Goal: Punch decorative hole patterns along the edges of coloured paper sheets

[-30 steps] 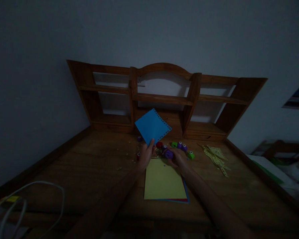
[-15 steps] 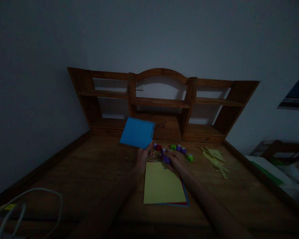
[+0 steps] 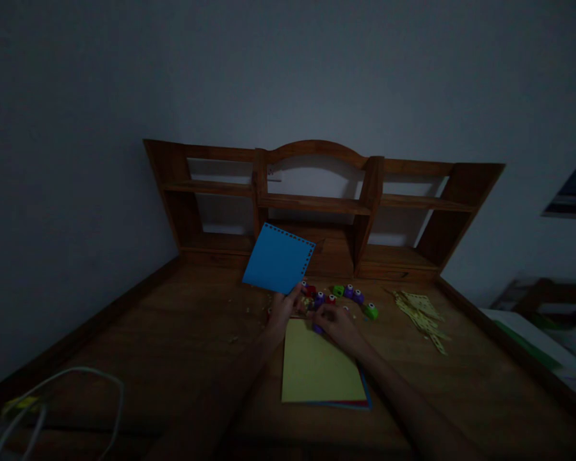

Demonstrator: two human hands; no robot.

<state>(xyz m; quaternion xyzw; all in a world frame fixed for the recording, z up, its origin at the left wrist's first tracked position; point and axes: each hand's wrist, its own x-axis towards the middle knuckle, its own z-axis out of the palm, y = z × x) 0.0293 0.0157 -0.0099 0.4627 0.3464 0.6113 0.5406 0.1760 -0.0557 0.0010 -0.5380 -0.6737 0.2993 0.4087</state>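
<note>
A blue sheet of paper (image 3: pixel 278 259), with a row of small punched holes along its top and right edges, is raised at a tilt. My left hand (image 3: pixel 286 307) pinches it by its lower right corner. Over the top edge of a stack of coloured paper, yellow sheet (image 3: pixel 321 365) uppermost, my right hand (image 3: pixel 336 324) is closed around a purple craft punch (image 3: pixel 318 329), which its fingers partly cover. Just beyond the hands stand a purple punch (image 3: pixel 319 298) and a red punch (image 3: pixel 331 299).
More punches, among them a green one (image 3: pixel 371 312), stand farther back. Yellow punched paper strips (image 3: pixel 420 310) lie at the right. A wooden shelf unit (image 3: pixel 312 203) backs the desk. Paper bits are scattered about; a white cable (image 3: pixel 120 390) loops at the front left.
The blue sheet has turned clockwise, relative to the desk, and moved slightly right with my left hand. My right hand keeps its hold on the purple punch. The whole view has shifted a little.
</note>
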